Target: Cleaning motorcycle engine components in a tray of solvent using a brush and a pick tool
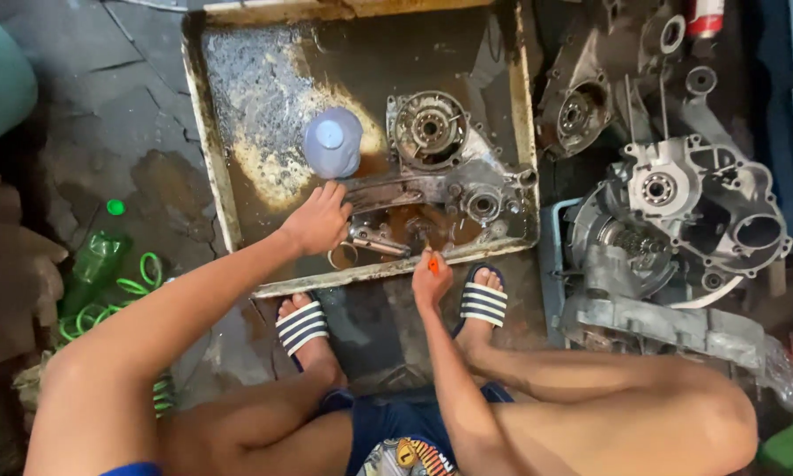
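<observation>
Two hands: left hand (315, 220) on engine casing (440, 181).

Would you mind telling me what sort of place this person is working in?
Probably an informal engine repair workshop, worked at floor level: a metal tray of dirty liquid holds an engine casing, and more crankcase halves lie on the stained concrete floor.

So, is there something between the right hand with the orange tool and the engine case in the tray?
Nothing large. The right hand holds a small orange tool just above the near rim of the metal tray. Between it and the engine case lie only small loose parts in the oily liquid. The left hand rests to the side.
</observation>
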